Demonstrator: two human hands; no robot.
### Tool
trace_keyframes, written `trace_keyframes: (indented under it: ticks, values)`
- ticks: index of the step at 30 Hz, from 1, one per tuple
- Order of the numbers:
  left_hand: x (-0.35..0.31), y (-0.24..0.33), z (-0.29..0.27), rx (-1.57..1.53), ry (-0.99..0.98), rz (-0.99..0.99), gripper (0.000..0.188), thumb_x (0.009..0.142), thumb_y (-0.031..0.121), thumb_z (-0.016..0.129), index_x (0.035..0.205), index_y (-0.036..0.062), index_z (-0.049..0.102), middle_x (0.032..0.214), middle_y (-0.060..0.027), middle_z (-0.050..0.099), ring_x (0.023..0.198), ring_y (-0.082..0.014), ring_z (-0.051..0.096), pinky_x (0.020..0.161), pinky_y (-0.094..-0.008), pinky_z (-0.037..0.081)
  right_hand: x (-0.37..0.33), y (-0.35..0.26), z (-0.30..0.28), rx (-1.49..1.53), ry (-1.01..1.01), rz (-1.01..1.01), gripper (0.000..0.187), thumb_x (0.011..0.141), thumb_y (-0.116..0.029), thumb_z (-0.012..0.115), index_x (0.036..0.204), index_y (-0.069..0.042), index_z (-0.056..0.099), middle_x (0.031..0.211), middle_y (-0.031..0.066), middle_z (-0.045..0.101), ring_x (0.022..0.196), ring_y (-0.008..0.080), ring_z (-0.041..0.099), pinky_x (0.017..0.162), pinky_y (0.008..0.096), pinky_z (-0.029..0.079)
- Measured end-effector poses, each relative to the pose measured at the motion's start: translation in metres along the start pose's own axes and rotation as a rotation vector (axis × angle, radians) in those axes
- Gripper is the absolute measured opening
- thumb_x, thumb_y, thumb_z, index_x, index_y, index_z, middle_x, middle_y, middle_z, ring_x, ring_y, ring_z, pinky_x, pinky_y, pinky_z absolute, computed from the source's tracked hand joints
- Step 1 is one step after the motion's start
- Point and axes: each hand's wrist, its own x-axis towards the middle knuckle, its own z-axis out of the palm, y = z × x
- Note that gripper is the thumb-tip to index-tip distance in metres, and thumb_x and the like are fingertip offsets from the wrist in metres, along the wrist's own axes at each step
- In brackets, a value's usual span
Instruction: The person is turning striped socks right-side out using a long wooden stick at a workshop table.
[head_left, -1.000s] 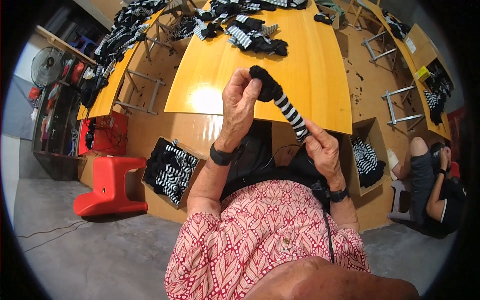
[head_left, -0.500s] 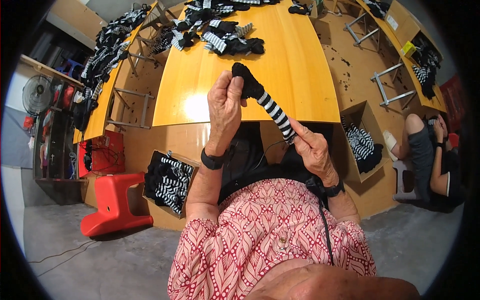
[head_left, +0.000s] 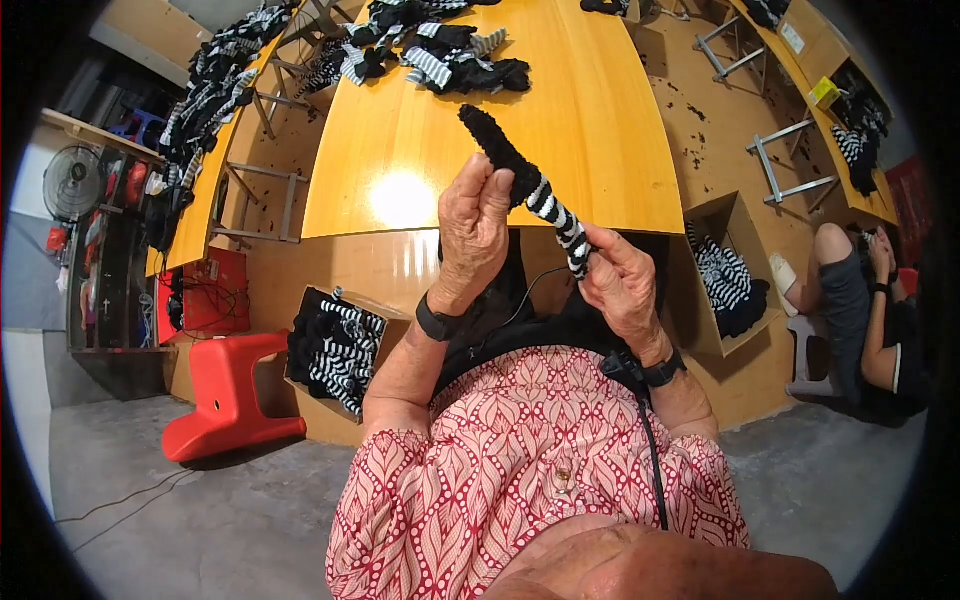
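Observation:
A knitted sock, fuzzy black at one end and black-and-white striped at the other, stretches at a slant between my hands above the table's near edge. My left hand pinches its black part from the side, thumb against the fabric. The black tip sticks out past those fingers toward the table. At the lower right, my right hand is closed on the striped end, and some of that end is hidden behind the fingers.
Yellow table ahead, with a sock pile at its far left. Sock-filled cartons stand either side of me. A red stool is at left. Another person sits at right, near a side table.
My left hand has slid down the sock's black part and nearer to my right hand. More of the black tip now shows, and the sock stands steeper.

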Motion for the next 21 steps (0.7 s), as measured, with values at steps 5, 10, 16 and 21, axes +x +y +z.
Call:
trace_keyframes:
  ticks: [5, 10, 16, 21]
  values:
    - [0.008, 0.004, 0.001, -0.21, 0.095, -0.24, 0.024, 0.1, 0.021, 0.052, 0.083, 0.0043, 0.051, 0.069, 0.0035, 0.046, 0.06, -0.0055, 0.042, 0.053, -0.0219, 0.037, 0.011, -0.011, 0.0, -0.222, -0.056, 0.084, 0.034, 0.096, -0.005, 0.051, 0.129, 0.002, 0.053, 0.068, -0.0043, 0.046, 0.055, 0.0023, 0.039, 0.049, 0.0185, 0.033]
    - [0.019, -0.017, -0.002, -0.33, 0.125, -0.179, 0.021, 0.101, 0.023, 0.05, 0.101, 0.0031, 0.057, 0.081, 0.0003, 0.059, 0.071, -0.0069, 0.054, 0.065, -0.0222, 0.045, 0.017, -0.019, -0.008, -0.5, -0.215, 0.017, 0.04, 0.09, -0.001, 0.055, 0.13, 0.001, 0.053, 0.064, 0.0002, 0.051, 0.054, 0.006, 0.045, 0.05, 0.0231, 0.039]
    - [0.015, -0.007, -0.005, -0.436, 0.177, -0.34, 0.029, 0.099, 0.026, 0.054, 0.119, 0.0052, 0.056, 0.095, -0.0005, 0.061, 0.081, -0.0071, 0.058, 0.073, -0.0227, 0.048, 0.02, -0.012, -0.006, -1.139, -0.041, -0.605, 0.047, 0.076, 0.005, 0.065, 0.122, -0.002, 0.062, 0.064, 0.0089, 0.056, 0.053, 0.0192, 0.058, 0.051, 0.0301, 0.047]
    - [0.021, -0.016, -0.012, -0.494, 0.132, -0.462, 0.023, 0.097, 0.022, 0.057, 0.114, 0.006, 0.06, 0.09, -0.0003, 0.063, 0.08, -0.0075, 0.061, 0.072, -0.0228, 0.051, 0.012, -0.018, -0.006, -1.332, -0.181, -0.501, 0.053, 0.075, 0.005, 0.062, 0.127, -0.003, 0.058, 0.062, 0.0074, 0.052, 0.055, 0.0215, 0.056, 0.052, 0.0331, 0.046]
